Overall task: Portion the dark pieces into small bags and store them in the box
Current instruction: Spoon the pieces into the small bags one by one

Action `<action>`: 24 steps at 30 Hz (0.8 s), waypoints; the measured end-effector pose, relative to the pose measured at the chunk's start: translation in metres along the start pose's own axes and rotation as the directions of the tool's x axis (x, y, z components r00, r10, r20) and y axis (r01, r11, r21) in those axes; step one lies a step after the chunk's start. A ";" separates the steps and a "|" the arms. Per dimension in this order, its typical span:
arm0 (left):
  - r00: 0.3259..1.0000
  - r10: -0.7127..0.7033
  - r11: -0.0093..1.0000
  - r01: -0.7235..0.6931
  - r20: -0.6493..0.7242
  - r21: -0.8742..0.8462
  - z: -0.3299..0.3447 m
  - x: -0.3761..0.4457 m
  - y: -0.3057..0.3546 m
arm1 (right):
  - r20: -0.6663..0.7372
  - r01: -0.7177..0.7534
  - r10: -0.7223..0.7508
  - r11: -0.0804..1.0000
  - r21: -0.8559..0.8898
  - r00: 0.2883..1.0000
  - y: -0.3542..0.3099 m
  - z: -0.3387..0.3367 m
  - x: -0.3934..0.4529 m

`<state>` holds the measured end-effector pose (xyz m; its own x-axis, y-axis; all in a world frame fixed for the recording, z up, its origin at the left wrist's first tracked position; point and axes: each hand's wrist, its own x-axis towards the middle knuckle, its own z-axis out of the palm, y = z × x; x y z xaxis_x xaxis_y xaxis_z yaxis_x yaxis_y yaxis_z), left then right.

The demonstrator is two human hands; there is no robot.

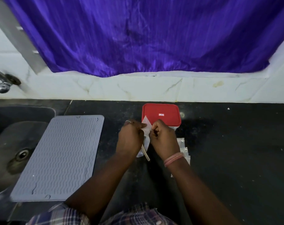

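A small clear plastic bag [146, 127] is pinched between both hands just in front of the box. My left hand [130, 137] grips its left edge, and a pale strip hangs down below that hand. My right hand [164, 138] grips the right edge of the bag's top. The box [162, 114] has a red lid that is closed and stands on the black counter behind my hands. Several more clear bags [184, 150] lie flat to the right of my right wrist. The dark pieces cannot be made out in the bag.
A grey ribbed mat [61, 158] lies left of my hands, partly over the sink [11, 143]. A tap [1, 83] juts out at far left. White tiles and a purple curtain [146, 34] rise behind the black counter [235, 151].
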<state>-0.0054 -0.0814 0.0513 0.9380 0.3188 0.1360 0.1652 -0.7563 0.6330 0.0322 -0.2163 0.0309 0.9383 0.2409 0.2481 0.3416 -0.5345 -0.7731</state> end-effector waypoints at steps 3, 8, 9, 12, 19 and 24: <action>0.993 -0.055 0.995 0.063 -0.102 0.080 -0.009 0.006 -0.013 | 0.080 0.012 -0.013 1.000 0.014 0.997 -0.018 0.010 0.009; 0.934 -0.356 0.901 0.334 0.033 0.276 -0.012 0.017 -0.035 | 0.150 -0.054 0.031 0.987 0.148 0.988 -0.020 0.023 0.010; 0.891 -0.446 0.871 0.408 0.088 0.274 -0.007 0.015 -0.042 | 0.159 -0.098 0.078 0.988 0.123 0.984 -0.014 0.026 0.006; 0.683 -0.693 0.689 0.722 0.231 -0.069 0.010 0.001 -0.060 | 0.222 -0.281 0.303 0.952 -0.124 0.927 0.016 0.038 -0.007; 0.459 -0.684 -0.049 0.747 0.567 -0.663 0.040 -0.030 -0.038 | 0.400 -0.433 0.494 0.869 -0.239 0.772 0.038 0.054 -0.028; 0.555 -0.665 0.049 0.700 0.500 -0.712 0.045 -0.017 -0.038 | 0.389 -0.385 0.445 0.895 -0.224 0.807 0.034 0.057 -0.025</action>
<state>-0.0136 -0.0841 -0.0092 0.5630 0.3945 -0.7262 0.4478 0.5929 0.6693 0.0173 -0.1943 -0.0353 0.8879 0.2723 -0.3709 -0.0435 -0.7528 -0.6569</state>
